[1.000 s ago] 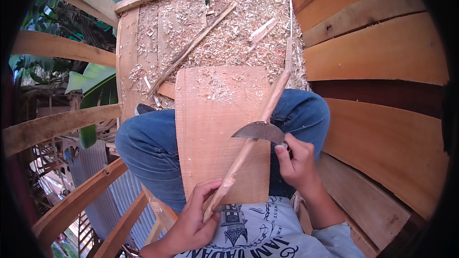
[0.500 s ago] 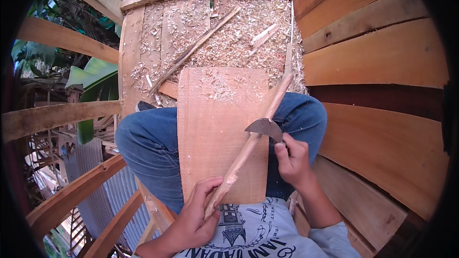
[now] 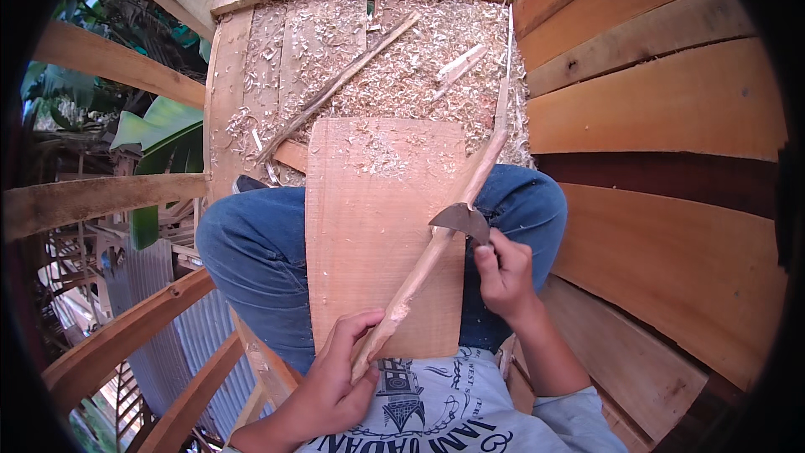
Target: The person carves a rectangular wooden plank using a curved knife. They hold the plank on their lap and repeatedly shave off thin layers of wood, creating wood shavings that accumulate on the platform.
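Across my lap lies a wide flat wooden board (image 3: 360, 243). A long peeled wooden stick (image 3: 419, 275) runs slantwise over it, from my belly up past my right knee. My left hand (image 3: 342, 373) is wrapped round the stick's near end. In my right hand (image 3: 506, 278) is a knife with a dark, curved, crescent-shaped blade (image 3: 460, 220); its handle is mostly hidden in my closed fingers. The blade rests across the stick about midway along, over the board's right edge. A rough pale patch shows on the stick near my left hand.
Wood shavings (image 3: 394, 84) cover the plank floor ahead. A long dark-sided stick (image 3: 340, 80) and a short split piece (image 3: 459, 65) lie among them. A plank wall (image 3: 654, 109) rises on the right; wooden rails (image 3: 109, 197) run along the left, with banana leaves beyond.
The whole view has shifted slightly, moving my lap, board and hands a little leftward in the picture. Both hands keep their hold, and the blade stays at nearly the same place on the stick.
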The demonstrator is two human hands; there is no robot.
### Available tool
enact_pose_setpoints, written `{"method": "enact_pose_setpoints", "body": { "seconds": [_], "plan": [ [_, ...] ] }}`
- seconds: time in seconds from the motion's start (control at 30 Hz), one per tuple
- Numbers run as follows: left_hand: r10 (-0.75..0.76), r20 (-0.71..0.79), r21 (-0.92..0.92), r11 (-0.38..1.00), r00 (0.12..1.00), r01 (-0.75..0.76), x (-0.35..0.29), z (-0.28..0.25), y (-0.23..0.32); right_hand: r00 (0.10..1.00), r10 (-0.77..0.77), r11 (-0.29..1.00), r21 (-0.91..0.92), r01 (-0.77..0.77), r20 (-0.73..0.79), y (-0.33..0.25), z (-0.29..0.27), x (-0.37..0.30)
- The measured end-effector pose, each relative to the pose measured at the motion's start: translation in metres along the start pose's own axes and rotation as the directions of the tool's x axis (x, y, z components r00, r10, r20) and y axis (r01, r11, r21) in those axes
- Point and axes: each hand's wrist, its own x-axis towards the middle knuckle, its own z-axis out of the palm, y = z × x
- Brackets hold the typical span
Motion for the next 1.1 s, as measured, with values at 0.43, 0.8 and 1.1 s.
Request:
{"method": "enact_pose_setpoints", "body": {
  "seconds": [0.43, 0.8, 1.1],
  "plan": [
    [0.077, -0.011, 0.021, 0.997, 0.997, -0.076, 0.0, 0.0, -0.006, 0.99, -0.092, 0.995, 0.047, 0.087, 0.108, 0.001, 0.004, -0.003],
    [0.005, 0.026, -0.042, 0.999, 1.0, -0.003, 0.005, -0.004, -0.001, 0.998, -0.05, 0.995, 0.08, 0.052, -0.028, -0.02, 0.021, -0.014],
    [0.04, 0.011, -0.004, 0.999, 0.999, -0.04, 0.002, -0.007, -0.003, 0.922, -0.332, 0.943, 0.072, 0.324, 0.197, -0.016, 0.018, -0.009]
  ]
}}
